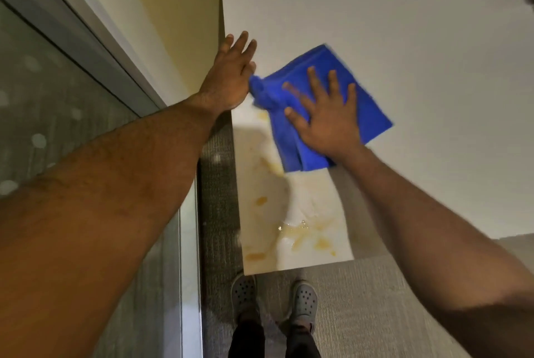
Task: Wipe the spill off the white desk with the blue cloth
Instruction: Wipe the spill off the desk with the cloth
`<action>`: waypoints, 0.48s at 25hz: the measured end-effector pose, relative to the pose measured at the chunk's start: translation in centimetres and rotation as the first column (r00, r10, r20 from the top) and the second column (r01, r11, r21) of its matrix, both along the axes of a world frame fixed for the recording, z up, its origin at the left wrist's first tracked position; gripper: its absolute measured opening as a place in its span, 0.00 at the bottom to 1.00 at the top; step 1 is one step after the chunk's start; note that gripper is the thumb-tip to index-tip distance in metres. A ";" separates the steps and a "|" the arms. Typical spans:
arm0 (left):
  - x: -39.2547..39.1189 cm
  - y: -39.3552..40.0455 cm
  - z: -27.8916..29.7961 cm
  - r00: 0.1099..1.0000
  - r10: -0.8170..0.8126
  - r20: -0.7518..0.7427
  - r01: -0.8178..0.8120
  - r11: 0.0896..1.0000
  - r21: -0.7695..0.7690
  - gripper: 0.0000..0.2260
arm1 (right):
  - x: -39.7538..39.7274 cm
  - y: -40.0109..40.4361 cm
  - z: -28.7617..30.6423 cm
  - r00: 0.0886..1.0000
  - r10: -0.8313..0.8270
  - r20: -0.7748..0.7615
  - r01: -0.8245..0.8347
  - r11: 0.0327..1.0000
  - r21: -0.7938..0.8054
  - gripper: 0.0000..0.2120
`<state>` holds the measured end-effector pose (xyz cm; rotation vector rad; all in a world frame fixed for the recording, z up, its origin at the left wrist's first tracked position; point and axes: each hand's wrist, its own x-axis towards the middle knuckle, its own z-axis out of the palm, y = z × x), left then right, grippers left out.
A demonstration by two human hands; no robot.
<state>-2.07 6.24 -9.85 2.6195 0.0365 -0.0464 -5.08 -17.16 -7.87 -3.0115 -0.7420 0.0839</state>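
The blue cloth [367,106] lies spread on the white desk [404,25], partly bunched at its left corner. My right hand [326,114] presses flat on the cloth with fingers spread. My left hand [231,74] rests open at the desk's left edge, fingers apart, its thumb side touching the cloth's bunched corner. A yellowish spill [300,230] streaks the desk's near left corner, with smears and small puddles between the cloth and the front edge.
A cream wall [173,10] runs along the desk's left side. A glass panel with a grey frame [72,83] stands further left. Grey carpet [375,299] and my two feet in grey clogs [274,297] are below the desk's front edge.
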 end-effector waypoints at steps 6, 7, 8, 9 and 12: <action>-0.1 0.4 0.0 0.999 -0.029 -0.021 0.030 0.999 0.040 0.23 | -2.3 -8.2 0.2 0.992 0.113 -0.064 -0.097 0.972 0.215 0.21; -0.2 0.4 -0.2 0.999 -0.028 -0.024 0.029 0.999 0.035 0.23 | 0.3 -8.3 0.3 0.997 -0.010 -0.076 0.026 0.975 0.222 0.21; -0.2 0.4 -0.3 0.999 -0.027 -0.020 0.028 0.999 0.019 0.23 | 2.7 -7.4 0.3 0.993 -0.086 -0.076 0.100 0.973 0.208 0.22; -0.1 0.4 -0.3 1.000 -0.027 -0.010 0.027 1.000 0.000 0.23 | 4.1 -5.4 0.4 0.993 -0.096 -0.072 0.108 0.976 0.188 0.23; 0.2 0.4 -0.5 0.999 -0.032 0.036 0.032 0.999 0.001 0.22 | 1.5 1.3 0.3 0.986 0.155 -0.066 -0.137 0.966 0.218 0.23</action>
